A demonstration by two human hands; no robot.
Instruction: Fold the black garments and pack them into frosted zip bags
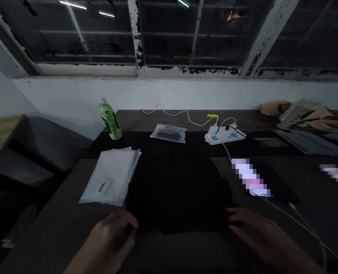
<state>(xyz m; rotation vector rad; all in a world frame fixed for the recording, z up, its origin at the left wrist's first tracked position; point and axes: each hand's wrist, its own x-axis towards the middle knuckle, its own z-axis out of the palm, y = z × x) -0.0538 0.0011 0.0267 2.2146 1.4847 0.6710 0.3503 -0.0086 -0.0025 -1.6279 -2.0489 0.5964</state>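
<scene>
A black cloth (180,190) lies spread on the dark table between my hands. At its lower left edge is my left hand (114,236), thumb and fingers closed on the fabric's border. My right hand (254,232) is at the lower right edge, its thumb and fingertips pinching the cloth there. Just left of the cloth rests a stack of translucent white plastic bags (109,175) with a barcode label. Beyond the cloth lies a clear bag (169,133) with something dark inside. Dim light hides the cloth's folds.
A green bottle (110,120) stands at the back left. At the back right, a white power strip (225,135) has chargers plugged in. A pixelated phone (250,178) and white cables (297,220) lie to the right, with flat bags (314,142) and brown straps (317,118) behind.
</scene>
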